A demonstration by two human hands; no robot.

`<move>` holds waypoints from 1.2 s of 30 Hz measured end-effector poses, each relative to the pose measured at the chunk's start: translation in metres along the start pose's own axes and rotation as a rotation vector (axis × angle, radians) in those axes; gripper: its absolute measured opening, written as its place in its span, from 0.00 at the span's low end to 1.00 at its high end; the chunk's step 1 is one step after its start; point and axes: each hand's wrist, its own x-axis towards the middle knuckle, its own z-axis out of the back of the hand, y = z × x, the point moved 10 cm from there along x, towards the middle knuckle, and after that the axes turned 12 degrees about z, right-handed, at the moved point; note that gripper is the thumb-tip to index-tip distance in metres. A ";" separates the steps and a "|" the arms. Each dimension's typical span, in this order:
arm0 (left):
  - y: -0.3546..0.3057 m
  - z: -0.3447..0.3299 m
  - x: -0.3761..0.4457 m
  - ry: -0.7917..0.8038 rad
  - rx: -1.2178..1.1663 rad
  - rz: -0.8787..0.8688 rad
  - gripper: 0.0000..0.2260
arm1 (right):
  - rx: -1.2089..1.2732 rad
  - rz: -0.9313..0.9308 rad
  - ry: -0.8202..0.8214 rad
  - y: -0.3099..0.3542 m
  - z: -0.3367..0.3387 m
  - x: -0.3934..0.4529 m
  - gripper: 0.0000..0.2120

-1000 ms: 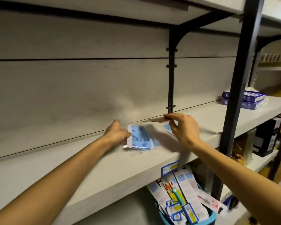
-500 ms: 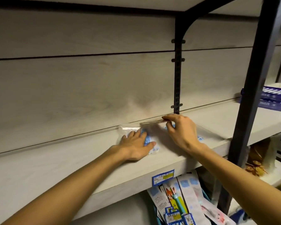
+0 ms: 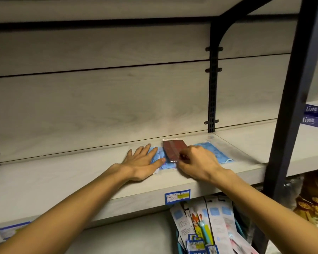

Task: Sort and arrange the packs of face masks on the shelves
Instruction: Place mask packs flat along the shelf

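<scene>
Shelf: a pale grey wood-grain shelf board runs across the middle of the frame, with a matching panelled back wall behind it.
Left hand: the left hand lies flat, fingers spread and straight, at centre frame, its fingertips pressing on the left blue pack.
Left blue pack: a clear plastic pack of blue patterned face masks lies flat on the shelf, partly under the left hand and under the dark red pack.
Dark red pack: a clear plastic pack of dark red face masks lies between the two hands, overlapping the left blue pack (its far end reaches almost to the back wall).
Right hand: the right hand is curled, fingers and thumb pinching the near right edge of the dark red pack.
Right blue pack: a second clear pack of blue patterned masks lies flat just right of the right hand, partly hidden by it.
Price label: a blue-bordered label with a yellow patch sits on the shelf's front edge, below the hands.
Upright: a black metal post stands at the right of the frame.
Boxes: purple-blue boxes are stacked at the far right edge.
</scene>
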 end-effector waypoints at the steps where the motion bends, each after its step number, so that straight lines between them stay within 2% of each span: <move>1: -0.002 -0.001 0.000 0.003 0.000 0.005 0.33 | 0.007 -0.013 0.014 -0.001 -0.001 0.000 0.13; 4: 0.000 -0.010 0.002 0.036 0.007 0.038 0.33 | 0.018 -0.017 0.048 0.002 -0.005 0.001 0.21; 7: 0.007 -0.011 0.002 0.056 0.025 0.063 0.33 | 0.040 0.003 0.095 0.014 -0.010 0.006 0.18; 12: 0.035 -0.007 -0.004 0.063 0.057 0.097 0.33 | 0.033 0.071 0.075 0.048 -0.015 0.019 0.17; 20: 0.123 -0.001 -0.034 0.040 0.007 0.163 0.32 | 0.069 0.197 0.051 0.127 -0.033 0.046 0.20; 23: 0.167 0.003 -0.049 0.021 -0.006 0.178 0.29 | 0.162 0.193 0.029 0.142 -0.032 0.056 0.20; 25: 0.197 0.005 -0.063 0.030 0.004 0.217 0.29 | 0.129 0.201 0.009 0.146 -0.031 0.062 0.20; 29: 0.245 0.012 -0.086 0.027 0.040 0.277 0.29 | 0.135 0.236 0.082 0.162 -0.045 0.061 0.21; 32: 0.249 0.023 -0.092 -0.039 0.070 0.243 0.30 | 0.043 0.221 0.065 0.171 -0.044 0.058 0.21; 36: 0.228 0.027 -0.089 -0.072 -0.015 0.174 0.38 | -0.026 0.141 0.046 0.150 -0.036 0.049 0.21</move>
